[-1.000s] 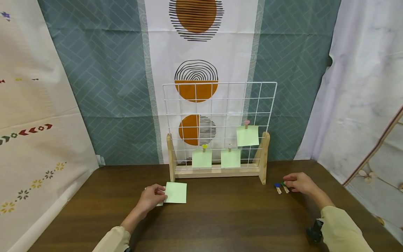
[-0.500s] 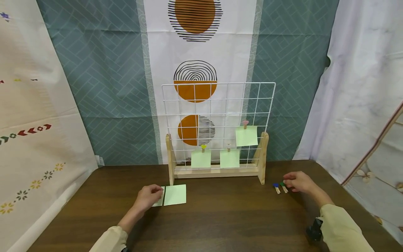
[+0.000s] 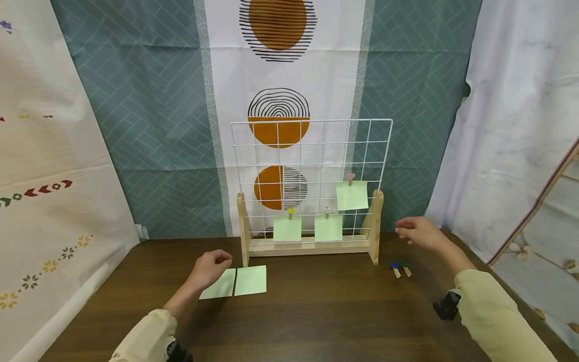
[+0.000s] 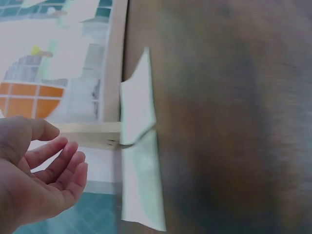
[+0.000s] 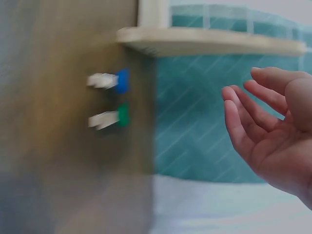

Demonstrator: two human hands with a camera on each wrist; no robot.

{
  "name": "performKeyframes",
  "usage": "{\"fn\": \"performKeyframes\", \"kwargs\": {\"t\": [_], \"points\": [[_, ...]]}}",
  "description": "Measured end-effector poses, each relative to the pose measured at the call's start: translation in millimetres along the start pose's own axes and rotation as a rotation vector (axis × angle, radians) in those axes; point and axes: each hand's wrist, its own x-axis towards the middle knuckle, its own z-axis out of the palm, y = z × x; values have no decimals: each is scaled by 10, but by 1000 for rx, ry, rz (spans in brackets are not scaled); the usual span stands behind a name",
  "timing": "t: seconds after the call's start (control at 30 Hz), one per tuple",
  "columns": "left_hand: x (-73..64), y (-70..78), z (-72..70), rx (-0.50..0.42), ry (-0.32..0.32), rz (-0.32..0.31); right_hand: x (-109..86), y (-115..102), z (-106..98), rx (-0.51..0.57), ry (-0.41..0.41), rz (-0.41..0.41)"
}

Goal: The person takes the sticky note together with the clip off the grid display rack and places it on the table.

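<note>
Two pale green paper notes lie side by side on the table, a left note point(image 3: 220, 285) and a right note point(image 3: 251, 280), with a narrow gap between them. My left hand point(image 3: 209, 270) hovers just over the left note, fingers loosely curved and holding nothing. In the left wrist view that hand point(image 4: 41, 170) is raised off the notes. My right hand point(image 3: 421, 233) is up in the air behind two small wooden clothespins, one with a blue top point(image 3: 395, 270), one with a green top point(image 3: 406, 270). The right wrist view shows its fingers point(image 5: 239, 126) loosely curved around nothing.
A white wire grid point(image 3: 312, 151) stands in a wooden base point(image 3: 312, 247) at the table's back. Three green notes hang on it from clothespins: one lower left point(image 3: 287, 229), one lower middle point(image 3: 328, 229), one higher right point(image 3: 352, 196). Curtains enclose the dark table point(image 3: 316, 311).
The left hand has let go of the notes, now lying apart, and lifted slightly. My right hand has risen away from the green-topped clothespin, leaving both clothespins on the table.
</note>
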Motion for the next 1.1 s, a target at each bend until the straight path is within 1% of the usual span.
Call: {"fn": "performKeyframes", "kwargs": {"t": [0.13, 0.27, 0.4, 0.53, 0.6, 0.7, 0.77, 0.9, 1.03, 1.1], "points": [[103, 179, -88, 23, -6, 75, 65, -261, -99, -18, 39, -42], [196, 400, -144, 17, -18, 116, 114, -496, -169, -46, 75, -68], [260, 618, -158, -8, -31, 160, 166, -722, -219, -68, 111, -87], [353, 802, -117, -35, -38, 196, 216, -922, -265, -83, 143, -82], [417, 895, -88, -50, -39, 195, 249, -1001, -276, -83, 155, -81], [518, 1051, -30, -82, -40, 194, 311, -1092, -280, -75, 163, -88], [565, 1170, 4, -107, -53, 187, 349, -1150, -274, -68, 162, -99], [659, 1410, 50, -152, -84, 194, 419, -1255, -273, -57, 161, -100], [776, 1630, 88, -168, -88, 211, 490, -1345, -283, -85, 166, -119], [839, 1717, 128, -174, -84, 217, 525, -1378, -283, -109, 159, -126]]}}
